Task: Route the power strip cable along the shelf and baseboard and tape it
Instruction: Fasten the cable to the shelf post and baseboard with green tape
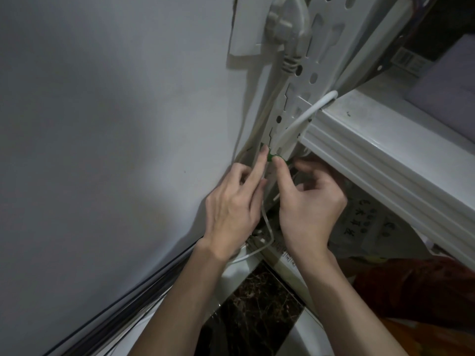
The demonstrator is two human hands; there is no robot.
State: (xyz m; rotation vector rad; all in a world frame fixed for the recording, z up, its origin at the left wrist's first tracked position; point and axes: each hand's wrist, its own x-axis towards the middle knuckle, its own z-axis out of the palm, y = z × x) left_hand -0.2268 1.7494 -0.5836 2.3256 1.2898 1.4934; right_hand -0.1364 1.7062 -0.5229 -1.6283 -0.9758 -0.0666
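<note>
A white power cable (303,116) comes off the shelf edge and runs down along the perforated white shelf upright (308,70). A small piece of green tape (273,157) crosses the cable on the upright. My left hand (234,204) presses its index fingertip on the tape's left end. My right hand (308,204) presses its index fingertip on the tape's right end. A grey plug (288,24) sits in a wall socket above, and its cord runs down the wall. More thin white cable (87,224) loops below my hands near the floor.
A white shelf board (385,155) juts out on the right, with printed packaging (365,222) under it. Dark cables (144,278) run along the baseboard at lower left. A dark patterned floor tile (252,312) and a red-orange object (416,291) lie below.
</note>
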